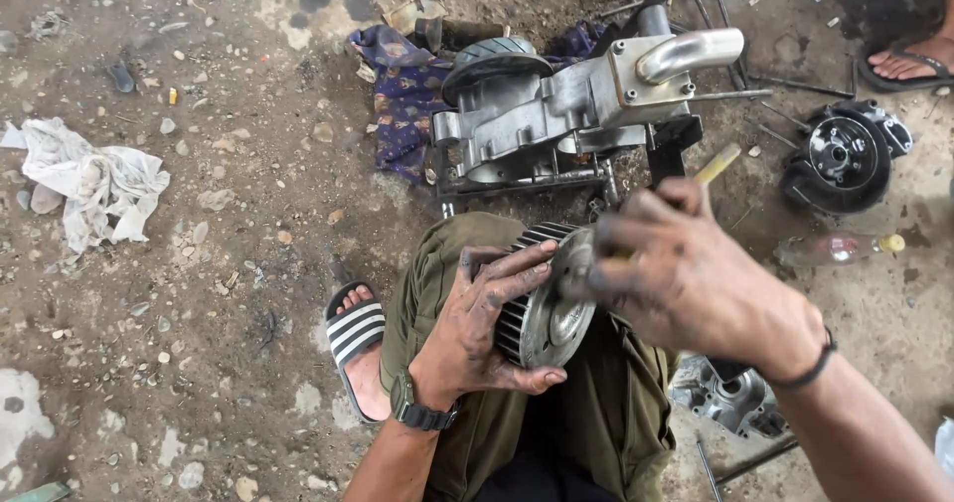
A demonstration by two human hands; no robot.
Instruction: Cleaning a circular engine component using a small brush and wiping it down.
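Biggest thing in view: a grey metal engine case (556,114) with a curved silver pipe (691,53) is propped on a dark stand at upper centre, right on the dirt floor (229,363). A purple patterned cloth (402,94) is spread under its left end. A round black-and-silver wheel part (843,159) is lying at the right edge, and a crumpled white rag (94,184) is dumped at the far left. Another small grey casting (735,403) is seen low right, partly hidden by the forearm.

In the centre of the frame, over an olive-trousered knee, a round finned metal part (542,303) is gripped by the left hand (487,328), fingers wrapped around its ribbed rim, thumb underneath. The right hand (686,273) is closed around a yellow-handled tool (717,164), whose tip is hidden against the part's face, so what kind of tool it is can't be told. A striped sandal (355,333) is seen at lower left of the knee, and somebody else's sandalled foot (909,63) is at top right.
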